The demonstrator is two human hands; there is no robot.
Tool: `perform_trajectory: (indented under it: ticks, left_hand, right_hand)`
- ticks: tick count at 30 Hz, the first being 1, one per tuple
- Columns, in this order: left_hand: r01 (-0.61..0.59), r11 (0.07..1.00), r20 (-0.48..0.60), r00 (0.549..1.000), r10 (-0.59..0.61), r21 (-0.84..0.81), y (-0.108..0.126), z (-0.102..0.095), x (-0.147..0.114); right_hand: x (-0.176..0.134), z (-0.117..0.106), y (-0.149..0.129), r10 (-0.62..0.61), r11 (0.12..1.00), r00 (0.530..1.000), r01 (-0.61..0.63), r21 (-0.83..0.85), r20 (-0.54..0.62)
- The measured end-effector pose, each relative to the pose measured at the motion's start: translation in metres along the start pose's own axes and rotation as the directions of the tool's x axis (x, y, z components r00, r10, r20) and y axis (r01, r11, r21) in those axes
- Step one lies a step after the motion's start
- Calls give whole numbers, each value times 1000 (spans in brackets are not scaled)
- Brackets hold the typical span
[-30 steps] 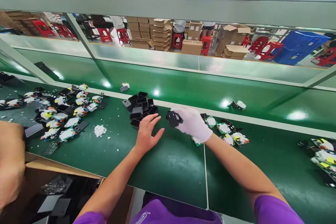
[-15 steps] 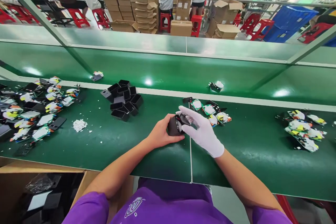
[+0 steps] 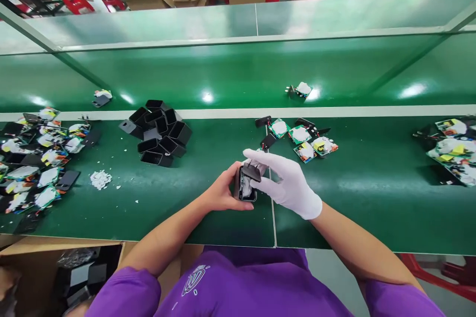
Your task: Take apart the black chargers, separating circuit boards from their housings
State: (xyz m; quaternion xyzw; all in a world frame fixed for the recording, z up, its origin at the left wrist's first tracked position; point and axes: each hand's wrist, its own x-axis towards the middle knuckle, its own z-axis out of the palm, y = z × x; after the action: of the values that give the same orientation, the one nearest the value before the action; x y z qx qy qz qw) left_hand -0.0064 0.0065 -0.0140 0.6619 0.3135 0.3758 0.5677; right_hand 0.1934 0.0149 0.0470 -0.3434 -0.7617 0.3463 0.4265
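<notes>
My bare left hand (image 3: pixel 222 192) is wrapped round a black plastic housing (image 3: pixel 237 189), its open end tilted up toward me. White material shows inside the housing. My right hand (image 3: pixel 292 185), in a white glove, pinches a small black end piece (image 3: pixel 252 173) between thumb and fingers at the mouth of the housing. Whether this piece is still joined to parts inside, I cannot tell. Just beyond my hands lie several green circuit boards (image 3: pixel 299 134) with white pads and black pieces. Farther left is a heap of empty black housings (image 3: pixel 159 131).
Boards and black parts are piled on the left (image 3: pixel 48 168) and right (image 3: pixel 455 151) of the green table (image 3: pixel 167 218). White scraps (image 3: pixel 100 179) lie left. A ledge with single boards (image 3: pixel 299 90) runs behind. A carton (image 3: pixel 29 277) with black parts stands lower left.
My view has tipped downward. The housing has turned so its open end and white inside face me more. The black end piece in my right fingers has tilted over the opening.
</notes>
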Motion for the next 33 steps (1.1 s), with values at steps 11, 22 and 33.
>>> perform_trajectory:
  ticks: [11, 22, 33]
  left_hand:
    - [78, 968, -290, 946, -148, -240, 12, 0, 4]
    - [333, 294, 139, 839, -526, -896, 36, -4, 15]
    - [345, 287, 159, 842, -516, -894, 35, -3, 15]
  right_hand:
    - [3, 2, 15, 158, 971, 983, -171, 169, 90]
    - [12, 2, 14, 274, 938, 944, -304, 164, 182]
    - [12, 8, 12, 349, 914, 924, -373, 163, 158]
